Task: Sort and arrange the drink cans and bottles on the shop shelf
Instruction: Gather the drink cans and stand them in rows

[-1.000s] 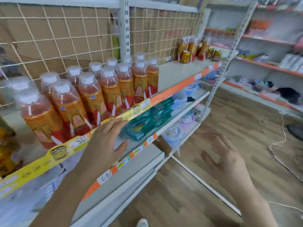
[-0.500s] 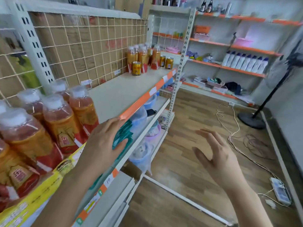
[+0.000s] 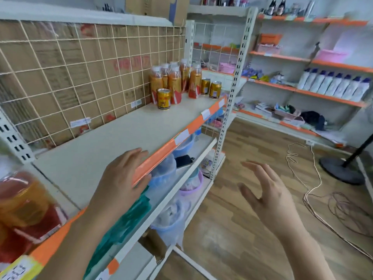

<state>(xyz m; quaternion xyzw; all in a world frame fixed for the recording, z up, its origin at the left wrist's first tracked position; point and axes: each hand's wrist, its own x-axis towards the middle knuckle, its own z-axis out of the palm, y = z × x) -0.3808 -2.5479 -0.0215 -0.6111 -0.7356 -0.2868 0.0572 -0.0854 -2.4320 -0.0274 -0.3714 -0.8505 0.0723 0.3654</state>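
Note:
A cream shelf board (image 3: 125, 134) with an orange front strip runs from lower left to upper right. At its far end stand several orange drink bottles (image 3: 175, 81) with white caps and three gold cans: one in front (image 3: 163, 98) and two to the right (image 3: 214, 89). One blurred orange bottle (image 3: 24, 207) shows at the near left edge. My left hand (image 3: 123, 178) rests with straight fingers on the shelf's front edge, holding nothing. My right hand (image 3: 266, 197) hovers open in the aisle, fingers spread.
A wire grid with cardboard backs the shelf. Lower shelves hold teal packets (image 3: 125, 221) and plastic bowls (image 3: 165, 174). A slotted upright post (image 3: 228, 110) ends the shelf. Cables (image 3: 314, 190) lie on the wooden floor by a fan base (image 3: 341, 168). Side shelves carry white bottles (image 3: 333, 83).
The view has swung right along the shelf: the near bottles slid out at the left and the far bottles and cans came closer. Both hands stay open and hold nothing.

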